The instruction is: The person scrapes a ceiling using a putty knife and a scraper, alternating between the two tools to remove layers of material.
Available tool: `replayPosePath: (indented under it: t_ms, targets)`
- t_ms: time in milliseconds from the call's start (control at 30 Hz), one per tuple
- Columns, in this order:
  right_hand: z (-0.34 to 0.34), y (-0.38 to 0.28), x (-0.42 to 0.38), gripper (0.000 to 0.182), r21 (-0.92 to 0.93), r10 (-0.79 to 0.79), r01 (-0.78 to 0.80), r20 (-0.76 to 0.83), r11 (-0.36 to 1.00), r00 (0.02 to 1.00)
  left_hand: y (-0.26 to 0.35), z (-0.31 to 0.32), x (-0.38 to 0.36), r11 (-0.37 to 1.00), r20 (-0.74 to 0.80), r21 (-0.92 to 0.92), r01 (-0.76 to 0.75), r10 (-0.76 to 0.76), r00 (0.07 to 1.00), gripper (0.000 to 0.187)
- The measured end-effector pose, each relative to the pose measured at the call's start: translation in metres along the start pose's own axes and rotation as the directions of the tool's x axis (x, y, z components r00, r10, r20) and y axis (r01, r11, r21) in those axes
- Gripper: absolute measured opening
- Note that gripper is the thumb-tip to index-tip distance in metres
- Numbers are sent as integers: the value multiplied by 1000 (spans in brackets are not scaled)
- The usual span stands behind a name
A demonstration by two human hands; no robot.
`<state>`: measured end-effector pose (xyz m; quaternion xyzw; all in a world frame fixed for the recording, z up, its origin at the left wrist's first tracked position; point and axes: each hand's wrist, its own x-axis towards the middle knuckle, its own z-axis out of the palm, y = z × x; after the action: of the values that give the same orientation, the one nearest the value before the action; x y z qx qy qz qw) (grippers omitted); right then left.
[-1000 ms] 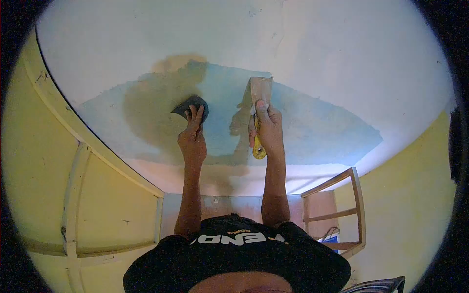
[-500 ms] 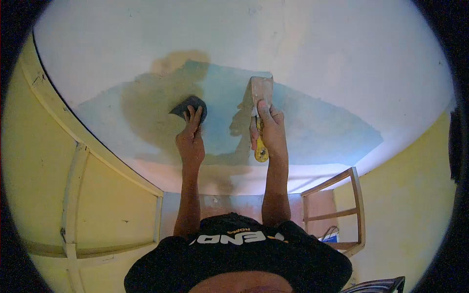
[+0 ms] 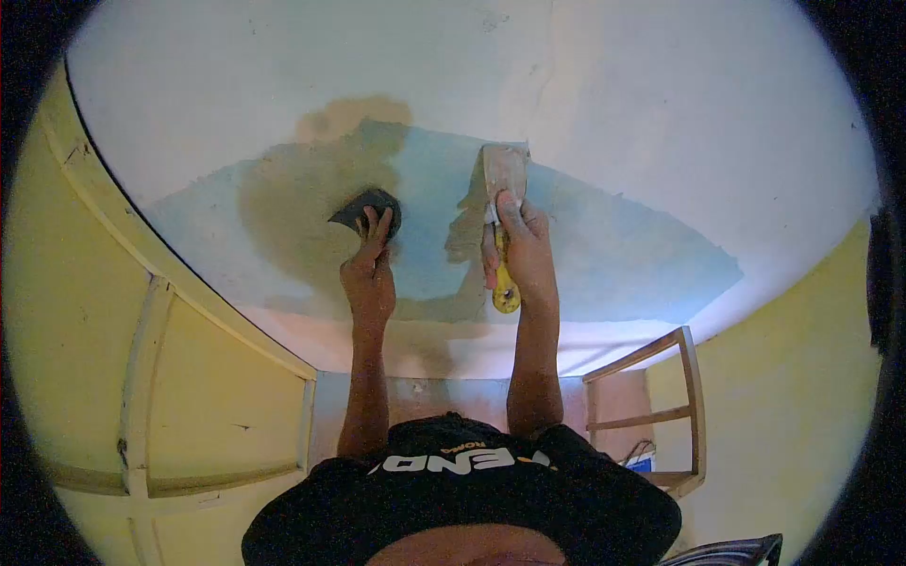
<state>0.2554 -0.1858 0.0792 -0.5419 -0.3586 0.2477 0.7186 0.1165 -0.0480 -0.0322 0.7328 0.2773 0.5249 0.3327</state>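
Observation:
My right hand point(image 3: 526, 241) grips a putty knife point(image 3: 506, 170) with a broad, smeared metal blade and a yellow handle. Its blade's far edge lies at the border between a blue-green patch point(image 3: 613, 245) and the white surface point(image 3: 679, 123) around it. My left hand point(image 3: 370, 274) has its fingers on a dark, flat, pointed piece point(image 3: 368, 209), whose exact kind I cannot make out. This piece is over the left half of the patch, where shadows of my arms and head fall.
A wooden frame with crossbars point(image 3: 694, 406) stands at the right. Yellow panels with wooden battens point(image 3: 142, 377) line the left, and a yellow wall point(image 3: 783, 377) rises on the right. A dark curved object point(image 3: 727, 551) shows at the lower right.
The view has shifted very slightly. Both hands keep their holds, and the putty knife's blade stays at nearly the same place on the patch's upper border.

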Motion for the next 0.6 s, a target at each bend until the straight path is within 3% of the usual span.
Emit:
replayPosePath:
  t_ms: [167,267,467,600]
  targets:
    - [-3,10,-1,46,-34,-54,54,-8,998,998,5,1,-4,1000,5,16,12,-12,1000,51]
    - [-1,-3,1,46,16,22,-22,-40,1000,999,0,5,2,999,-26,35,-38,39,999,52]
    - [2,8,-1,41,-101,-109,102,-65,990,992,-5,5,-2,998,5,70,7,-7,1000,54]
    - [-14,-4,3,35,-248,-304,257,-179,934,936,-12,9,1,982,-57,135,-134,143,988,54]
